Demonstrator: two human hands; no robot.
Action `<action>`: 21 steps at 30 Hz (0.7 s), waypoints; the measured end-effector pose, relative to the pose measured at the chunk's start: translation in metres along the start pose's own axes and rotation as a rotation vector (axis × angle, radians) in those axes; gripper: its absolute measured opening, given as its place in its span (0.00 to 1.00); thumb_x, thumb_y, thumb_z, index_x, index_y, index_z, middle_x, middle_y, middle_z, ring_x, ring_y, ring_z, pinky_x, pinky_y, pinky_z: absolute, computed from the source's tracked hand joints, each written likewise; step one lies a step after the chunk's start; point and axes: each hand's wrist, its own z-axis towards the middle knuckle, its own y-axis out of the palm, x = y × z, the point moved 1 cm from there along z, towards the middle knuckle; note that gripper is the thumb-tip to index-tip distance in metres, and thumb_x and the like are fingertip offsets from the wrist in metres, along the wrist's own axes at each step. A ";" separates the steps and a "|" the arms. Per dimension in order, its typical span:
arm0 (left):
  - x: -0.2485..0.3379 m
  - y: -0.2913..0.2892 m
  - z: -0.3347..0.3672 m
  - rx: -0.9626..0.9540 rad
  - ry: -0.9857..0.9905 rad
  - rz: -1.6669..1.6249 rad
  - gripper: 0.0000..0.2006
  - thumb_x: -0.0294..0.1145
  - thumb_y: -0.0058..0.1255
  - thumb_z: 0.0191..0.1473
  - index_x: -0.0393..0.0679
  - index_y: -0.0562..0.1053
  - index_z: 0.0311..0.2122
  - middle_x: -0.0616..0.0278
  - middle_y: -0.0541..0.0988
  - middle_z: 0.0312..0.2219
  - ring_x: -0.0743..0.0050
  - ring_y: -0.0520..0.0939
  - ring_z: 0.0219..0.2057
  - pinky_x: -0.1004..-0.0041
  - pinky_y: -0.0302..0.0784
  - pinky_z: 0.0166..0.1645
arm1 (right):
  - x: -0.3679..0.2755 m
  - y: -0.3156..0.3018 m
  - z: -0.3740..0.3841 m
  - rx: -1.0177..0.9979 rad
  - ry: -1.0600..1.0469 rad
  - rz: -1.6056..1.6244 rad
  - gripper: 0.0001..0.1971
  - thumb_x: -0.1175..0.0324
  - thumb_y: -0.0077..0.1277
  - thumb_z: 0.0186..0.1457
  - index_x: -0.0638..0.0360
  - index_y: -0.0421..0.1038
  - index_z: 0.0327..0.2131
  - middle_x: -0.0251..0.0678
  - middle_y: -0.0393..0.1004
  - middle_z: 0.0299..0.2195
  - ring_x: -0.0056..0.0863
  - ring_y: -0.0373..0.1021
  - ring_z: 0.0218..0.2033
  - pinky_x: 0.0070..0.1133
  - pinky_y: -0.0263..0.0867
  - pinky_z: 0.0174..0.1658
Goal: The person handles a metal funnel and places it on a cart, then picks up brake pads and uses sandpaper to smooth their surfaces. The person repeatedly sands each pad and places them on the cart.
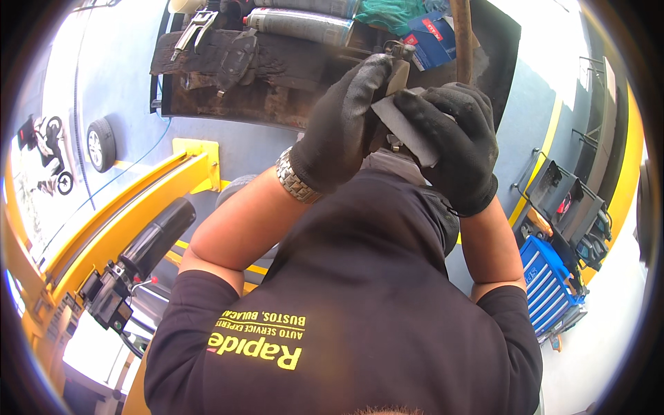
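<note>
Both my hands wear black gloves and meet above the near edge of a dark work tray (277,117). My right hand (460,142) is closed on a folded grey sheet of sandpaper (408,131), pinched between thumb and fingers. My left hand (342,128) is closed around a small flat part with a tan face (399,77), mostly hidden by the glove. The sandpaper lies against or just beside this part; I cannot tell whether they touch. A brake pad (238,61) rests on a worn wooden block (290,62) to the left of my hands.
Spray cans (301,26), a silver pistol-shaped tool (195,33), a blue box (430,41), a green cloth (391,14) and a wooden handle (462,41) crowd the tray. A yellow lift arm (131,200) stands left, a blue drawer cabinet (548,280) right. A tire (102,145) lies far left.
</note>
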 end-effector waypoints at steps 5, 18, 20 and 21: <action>0.012 0.000 -0.005 0.052 0.108 -0.067 0.28 0.20 0.58 0.58 0.29 0.66 0.63 0.38 0.76 0.58 0.39 0.79 0.58 0.59 0.75 0.62 | -0.008 -0.002 0.001 0.015 -0.035 -0.052 0.20 0.67 0.70 0.44 0.54 0.84 0.45 0.32 0.79 0.40 0.36 0.76 0.43 0.34 0.72 0.50; 0.030 -0.010 0.000 0.060 0.186 0.037 0.26 0.14 0.57 0.55 0.30 0.69 0.60 0.41 0.80 0.51 0.39 0.83 0.49 0.62 0.79 0.55 | -0.001 -0.009 -0.003 -0.069 -0.094 -0.039 0.23 0.72 0.68 0.43 0.59 0.83 0.48 0.36 0.78 0.36 0.37 0.77 0.35 0.30 0.74 0.38; 0.024 -0.001 -0.004 0.066 0.067 -0.152 0.27 0.15 0.59 0.54 0.30 0.70 0.60 0.40 0.80 0.51 0.39 0.83 0.49 0.61 0.79 0.55 | -0.002 -0.010 -0.001 -0.049 -0.103 -0.020 0.24 0.72 0.68 0.43 0.60 0.83 0.48 0.36 0.78 0.36 0.36 0.77 0.34 0.30 0.74 0.37; 0.024 0.000 -0.004 0.061 0.048 -0.181 0.27 0.15 0.59 0.54 0.31 0.70 0.60 0.40 0.80 0.51 0.39 0.83 0.49 0.61 0.80 0.55 | -0.002 -0.011 -0.001 -0.039 -0.107 -0.011 0.24 0.73 0.68 0.43 0.60 0.83 0.48 0.35 0.77 0.36 0.36 0.77 0.34 0.30 0.74 0.37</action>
